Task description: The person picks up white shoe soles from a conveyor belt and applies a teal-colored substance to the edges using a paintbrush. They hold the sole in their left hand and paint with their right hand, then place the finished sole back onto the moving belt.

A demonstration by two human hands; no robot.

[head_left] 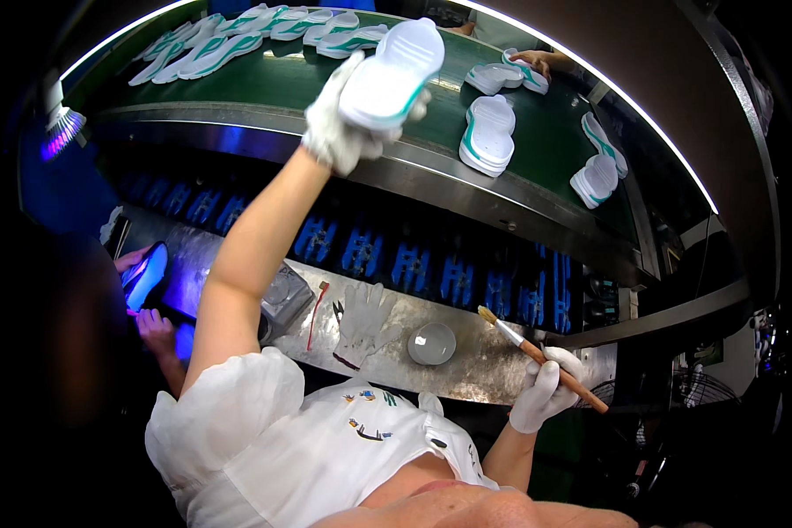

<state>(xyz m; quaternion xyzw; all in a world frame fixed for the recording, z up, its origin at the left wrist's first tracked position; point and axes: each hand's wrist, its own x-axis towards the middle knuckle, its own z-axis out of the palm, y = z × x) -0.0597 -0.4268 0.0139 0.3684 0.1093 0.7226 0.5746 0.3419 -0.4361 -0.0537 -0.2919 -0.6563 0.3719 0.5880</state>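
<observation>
In my raised left hand (330, 125), which wears a white glove, is a white shoe sole (398, 72) with a teal stripe along its edge. The fingers wrap round the sole from beneath, over the near edge of the green conveyor belt (326, 86). My right hand (544, 393), also gloved, is closed round the wooden handle of a paintbrush (530, 350). The brush's pale bristles point up and left, above the metal bench (493, 374). A small whitish bowl (432, 344) sits on that bench, left of the brush.
Many similar soles (222, 55) lie on the belt. A co-worker's hand (544, 62) touches one at the far side. A grey glove (365, 319), a red-handled small brush (317, 315) and a grey box (283, 299) rest on the bench. At left, another person holds a blue-lit sole (145, 276).
</observation>
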